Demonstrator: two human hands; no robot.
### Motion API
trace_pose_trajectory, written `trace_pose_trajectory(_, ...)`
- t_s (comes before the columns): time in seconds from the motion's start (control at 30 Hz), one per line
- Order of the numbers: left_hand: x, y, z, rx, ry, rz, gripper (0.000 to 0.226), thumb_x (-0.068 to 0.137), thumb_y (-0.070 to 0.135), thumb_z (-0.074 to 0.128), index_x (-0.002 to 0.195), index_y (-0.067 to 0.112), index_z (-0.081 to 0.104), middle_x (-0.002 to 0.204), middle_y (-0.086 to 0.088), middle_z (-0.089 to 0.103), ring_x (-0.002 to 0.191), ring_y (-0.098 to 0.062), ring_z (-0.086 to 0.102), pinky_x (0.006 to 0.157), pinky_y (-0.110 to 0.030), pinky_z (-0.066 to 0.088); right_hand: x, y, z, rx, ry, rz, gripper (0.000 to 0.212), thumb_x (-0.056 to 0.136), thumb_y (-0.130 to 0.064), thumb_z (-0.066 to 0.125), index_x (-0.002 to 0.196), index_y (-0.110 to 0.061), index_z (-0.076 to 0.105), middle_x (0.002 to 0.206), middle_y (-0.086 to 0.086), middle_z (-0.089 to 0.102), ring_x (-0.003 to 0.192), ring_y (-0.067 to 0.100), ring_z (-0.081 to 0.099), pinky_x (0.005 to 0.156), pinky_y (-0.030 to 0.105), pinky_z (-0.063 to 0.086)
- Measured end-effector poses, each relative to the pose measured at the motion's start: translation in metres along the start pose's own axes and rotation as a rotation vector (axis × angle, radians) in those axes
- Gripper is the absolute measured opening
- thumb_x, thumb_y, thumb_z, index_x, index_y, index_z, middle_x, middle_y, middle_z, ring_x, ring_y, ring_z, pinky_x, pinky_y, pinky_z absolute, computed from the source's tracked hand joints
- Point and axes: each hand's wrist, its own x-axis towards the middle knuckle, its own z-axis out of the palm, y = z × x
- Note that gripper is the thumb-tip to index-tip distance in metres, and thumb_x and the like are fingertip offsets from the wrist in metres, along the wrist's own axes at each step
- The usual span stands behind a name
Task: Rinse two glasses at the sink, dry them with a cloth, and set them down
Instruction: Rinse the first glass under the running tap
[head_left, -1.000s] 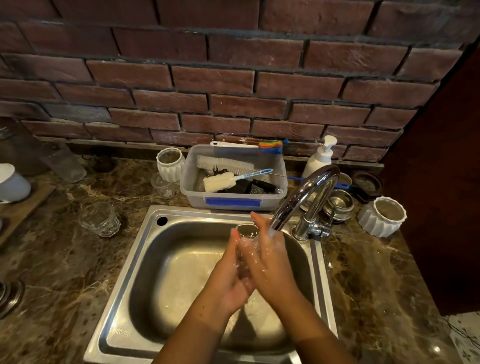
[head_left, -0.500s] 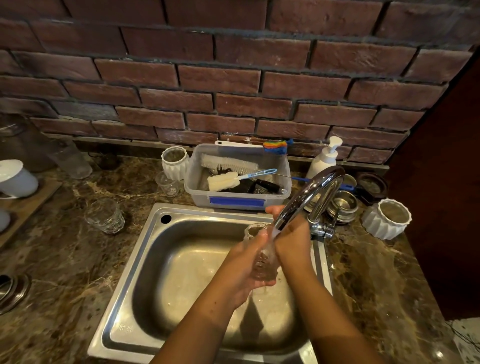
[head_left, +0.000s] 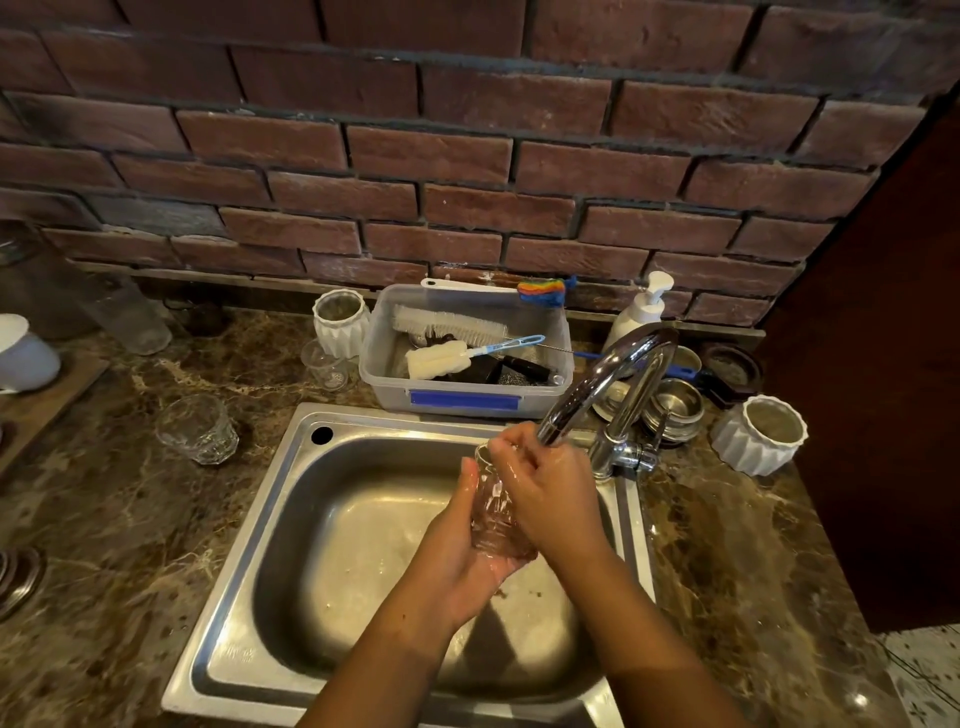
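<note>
1. The surface (head_left: 130, 519) is dark brown marble with pale veins, and a red-brown brick wall (head_left: 467, 156) with rough faces and dark joints rises behind it.
2. A rectangular stainless steel sink (head_left: 249, 545) is set into the surface; its curved chrome tap (head_left: 608, 379) arches from the right rim over the basin.
3. Behind the sink stands a clear plastic tub (head_left: 467, 400) with a blue clip, holding a white bristle brush (head_left: 447, 322) and a sponge wand. A white pump bottle (head_left: 641, 309) stands to its right, and ribbed white ceramic pots stand on either side.
4. A faceted clear second glass (head_left: 197, 428) stands on the surface left of the sink, well apart from the hands.
5. The left hand (head_left: 462, 566) cups a textured glass (head_left: 498, 514) from below, over the basin and just under the spout, tilted with its mouth towards the tap.
6. The right hand (head_left: 550, 493) wraps over the glass from the right, its wet fingers (head_left: 511, 449) curled at the rim.
</note>
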Motion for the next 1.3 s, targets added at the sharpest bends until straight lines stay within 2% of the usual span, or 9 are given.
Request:
trace_pose_trajectory(0.13, 0.0, -0.008, -0.009, 0.078, 0.021, -0.02, 0.064, 0.089, 0.056, 0.053, 0.125, 0.006, 0.069, 0.116, -0.022, 0.074, 0.092, -0.028, 0.077, 0.078, -0.04, 0.06, 0.012, 0.013, 0.007, 0.345, 0.051, 0.298, 0.026, 0.096, -0.026, 0.065, 0.072, -0.023, 0.07, 0.068, -0.008, 0.074, 0.07, 0.006, 0.071, 0.063, 0.021, 0.052)
trace_pose_trajectory(0.3, 0.001, 0.003, -0.011, 0.292, -0.043, -0.102, 0.059, 0.094, 0.055, 0.053, 0.13, 0.01, 0.063, 0.116, -0.025, 0.074, 0.098, -0.042, 0.075, 0.077, -0.049, 0.062, 0.016, 0.025, 0.001, 0.412, 0.117, 0.277, 0.033, 0.095, 0.006, 0.057, 0.081, -0.02, 0.07, 0.069, -0.008, 0.069, 0.073, 0.012, 0.065, 0.071, 0.035, 0.05)
trace_pose_trajectory(0.5, 0.005, -0.003, 0.006, 0.339, 0.008, 0.018, 0.044, 0.084, 0.055, 0.073, 0.114, 0.023, 0.077, 0.099, -0.014, 0.077, 0.078, -0.025, 0.075, 0.06, -0.034, 0.057, 0.003, 0.011, 0.008, 0.451, 0.116, 0.357, 0.023, 0.1, -0.014, 0.057, 0.092, -0.033, 0.067, 0.075, -0.012, 0.072, 0.082, 0.011, 0.066, 0.067, 0.03, 0.049)
trace_pose_trajectory(0.67, 0.0, -0.006, 0.0, 0.117, 0.079, -0.008, 0.052, 0.086, 0.05, 0.069, 0.12, 0.011, 0.075, 0.128, -0.021, 0.07, 0.121, -0.035, 0.067, 0.102, -0.044, 0.044, -0.011, 0.017, 0.014, 0.458, -0.068, 0.522, 0.032, 0.083, -0.067, 0.057, 0.098, -0.038, 0.057, 0.096, -0.006, 0.068, 0.09, 0.011, 0.067, 0.072, 0.033, 0.054)
trace_pose_trajectory(0.87, -0.004, 0.001, 0.004, 0.424, 0.087, 0.143, 0.045, 0.095, 0.057, 0.051, 0.111, 0.025, 0.078, 0.117, -0.016, 0.075, 0.111, -0.033, 0.071, 0.096, -0.047, 0.053, -0.026, 0.031, -0.001, 0.916, -0.214, 0.661, 0.066, 0.077, -0.047, 0.08, 0.128, -0.008, 0.064, 0.118, 0.017, 0.073, 0.113, 0.034, 0.068, 0.104, 0.053, 0.05)
trace_pose_trajectory(0.97, -0.001, 0.006, 0.01, 0.577, 0.167, 0.199, 0.055, 0.103, 0.058, 0.033, 0.119, 0.022, 0.071, 0.109, -0.011, 0.078, 0.103, -0.028, 0.075, 0.097, -0.05, 0.058, -0.032, 0.029, -0.002, 1.053, -0.205, 0.638, 0.063, 0.078, -0.033, 0.081, 0.13, -0.004, 0.062, 0.12, 0.021, 0.071, 0.114, 0.037, 0.068, 0.103, 0.059, 0.048)
trace_pose_trajectory(1.07, 0.007, 0.005, 0.014, 0.826, 0.318, 0.246, 0.054, 0.108, 0.052, 0.026, 0.103, 0.024, 0.071, 0.093, -0.004, 0.076, 0.085, -0.016, 0.073, 0.061, -0.023, 0.058, -0.039, 0.026, 0.005, 1.078, -0.148, 0.643, 0.052, 0.084, -0.028, 0.071, 0.13, -0.006, 0.063, 0.122, 0.022, 0.071, 0.114, 0.036, 0.069, 0.099, 0.054, 0.052)
trace_pose_trajectory(1.17, 0.008, 0.004, 0.007, 1.079, 0.409, 0.314, 0.052, 0.109, 0.047, 0.029, 0.08, 0.026, 0.067, 0.078, 0.008, 0.068, 0.077, -0.004, 0.065, 0.06, -0.02, 0.044, -0.039, 0.025, 0.006, 1.013, -0.109, 0.658, 0.055, 0.079, -0.033, 0.073, 0.126, -0.007, 0.066, 0.119, 0.021, 0.072, 0.11, 0.035, 0.07, 0.09, 0.047, 0.057)
trace_pose_trajectory(1.3, 0.013, 0.002, -0.004, 1.076, 0.429, 0.363, 0.038, 0.108, 0.037, 0.039, 0.093, 0.023, 0.071, 0.092, -0.002, 0.07, 0.083, -0.01, 0.067, 0.057, -0.016, 0.045, -0.037, 0.029, 0.0, 1.009, -0.188, 0.868, 0.05, 0.079, -0.04, 0.074, 0.12, -0.011, 0.071, 0.114, 0.017, 0.075, 0.105, 0.034, 0.073, 0.086, 0.047, 0.059)
